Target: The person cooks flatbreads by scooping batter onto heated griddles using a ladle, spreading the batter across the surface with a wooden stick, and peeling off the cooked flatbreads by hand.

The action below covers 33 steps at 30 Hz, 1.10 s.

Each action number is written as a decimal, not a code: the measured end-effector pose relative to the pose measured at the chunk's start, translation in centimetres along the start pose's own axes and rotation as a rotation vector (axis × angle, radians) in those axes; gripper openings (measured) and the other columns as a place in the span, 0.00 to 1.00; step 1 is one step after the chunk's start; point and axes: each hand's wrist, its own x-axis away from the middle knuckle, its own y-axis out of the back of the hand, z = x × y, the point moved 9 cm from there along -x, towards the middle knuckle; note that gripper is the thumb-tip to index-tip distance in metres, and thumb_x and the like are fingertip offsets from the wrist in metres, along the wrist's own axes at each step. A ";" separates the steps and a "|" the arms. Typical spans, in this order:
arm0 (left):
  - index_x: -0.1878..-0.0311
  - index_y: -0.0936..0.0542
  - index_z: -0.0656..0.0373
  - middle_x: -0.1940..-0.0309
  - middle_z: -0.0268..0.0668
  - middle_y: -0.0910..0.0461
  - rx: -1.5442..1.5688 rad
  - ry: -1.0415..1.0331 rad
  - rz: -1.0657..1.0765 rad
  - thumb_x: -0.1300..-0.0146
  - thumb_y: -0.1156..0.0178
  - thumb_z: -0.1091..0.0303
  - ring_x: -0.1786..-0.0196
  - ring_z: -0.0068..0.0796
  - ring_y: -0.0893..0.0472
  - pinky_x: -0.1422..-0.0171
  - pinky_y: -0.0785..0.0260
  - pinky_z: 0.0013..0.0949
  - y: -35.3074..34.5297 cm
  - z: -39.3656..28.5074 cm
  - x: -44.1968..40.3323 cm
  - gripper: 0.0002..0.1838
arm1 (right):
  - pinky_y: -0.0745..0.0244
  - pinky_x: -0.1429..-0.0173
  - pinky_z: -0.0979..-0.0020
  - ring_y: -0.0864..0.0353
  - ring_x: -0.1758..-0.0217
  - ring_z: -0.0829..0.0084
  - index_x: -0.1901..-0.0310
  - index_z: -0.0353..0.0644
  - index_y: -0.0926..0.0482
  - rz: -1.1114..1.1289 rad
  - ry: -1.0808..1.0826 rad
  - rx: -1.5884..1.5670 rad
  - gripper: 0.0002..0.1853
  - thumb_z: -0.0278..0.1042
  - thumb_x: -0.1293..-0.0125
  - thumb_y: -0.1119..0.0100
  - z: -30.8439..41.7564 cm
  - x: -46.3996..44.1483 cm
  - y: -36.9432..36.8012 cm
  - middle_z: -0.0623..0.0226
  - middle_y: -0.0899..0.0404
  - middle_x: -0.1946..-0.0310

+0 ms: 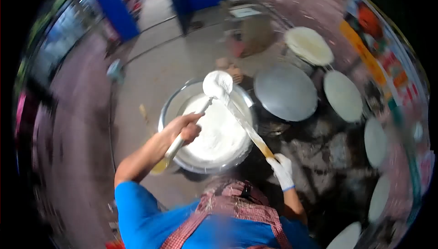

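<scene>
A wide metal basin [165,112] of white batter [214,132] stands in front of me. My right hand [282,170], in a white glove, is closed around the yellowish end of a long-handled ladle [246,128]. The ladle's bowl, coated in white batter, is over the basin's far rim. My bare left hand [182,129] is closed on a pale stick [175,147] above the basin's left side. The stick's upper end is close to the ladle's bowl; whether they touch I cannot tell. Something yellow [159,166] shows below the stick's lower end, blurred.
Right of the basin is a bare grey round griddle [285,91]. Several round plates with pale surfaces curve along the right, including one at the back [309,46] and another beside it [343,96]. A box-like object [253,27] stands behind; a dark, rough surface [319,157] lies between.
</scene>
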 end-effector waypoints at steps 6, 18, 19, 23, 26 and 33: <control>0.45 0.40 0.27 0.87 0.25 0.46 -0.615 0.000 0.320 0.33 0.53 0.59 0.90 0.14 0.49 0.91 0.58 0.18 -11.3 4.2 -5.0 0.16 | 0.33 0.74 0.74 0.27 0.78 0.80 0.58 0.41 0.22 -0.296 -0.143 -0.375 0.15 0.42 0.41 0.41 -1.3 10.5 4.9 0.68 0.24 0.79; 0.56 0.30 0.59 0.85 0.26 0.41 -0.788 1.299 0.424 0.33 0.52 0.60 0.84 0.15 0.38 0.86 0.45 0.19 -13.3 49.8 -12.0 0.12 | 0.34 0.49 0.74 0.29 0.54 0.77 0.52 0.37 0.27 -1.286 -0.741 -0.416 0.17 0.41 0.36 0.45 -21.7 56.7 -13.4 0.66 0.24 0.59; 0.52 0.30 0.57 0.84 0.25 0.41 -0.709 1.414 0.355 0.33 0.51 0.61 0.84 0.12 0.39 0.86 0.46 0.18 -14.2 54.2 -7.7 0.12 | 0.32 0.52 0.75 0.27 0.58 0.77 0.52 0.40 0.26 -1.518 -0.636 -0.468 0.15 0.39 0.36 0.44 -21.6 60.4 -15.9 0.65 0.23 0.61; 0.64 0.31 0.50 0.84 0.24 0.43 -0.924 1.895 0.177 0.33 0.51 0.58 0.88 0.13 0.44 0.90 0.50 0.17 -11.5 68.6 1.7 0.08 | 0.33 0.76 0.65 0.27 0.82 0.69 0.60 0.44 0.20 -1.564 -1.752 -0.232 0.21 0.54 0.43 0.42 -16.5 73.7 -23.9 0.56 0.25 0.83; 0.48 0.38 0.41 0.86 0.24 0.48 -1.517 1.493 1.017 0.35 0.51 0.62 0.88 0.13 0.45 0.88 0.52 0.16 -12.9 77.5 6.3 0.13 | 0.36 0.78 0.68 0.33 0.84 0.76 0.55 0.41 0.21 -2.203 -1.438 -0.130 0.19 0.46 0.43 0.40 -11.3 76.4 -23.1 0.58 0.25 0.82; 0.46 0.35 0.50 0.82 0.41 0.31 -1.884 1.062 1.480 0.42 0.50 0.71 0.85 0.33 0.30 0.83 0.39 0.38 -4.3 96.8 6.4 0.19 | 0.27 0.60 0.61 0.22 0.65 0.52 0.44 0.56 0.27 -1.812 -1.755 -0.021 0.21 0.37 0.42 0.43 -17.2 75.6 -16.2 0.53 0.21 0.65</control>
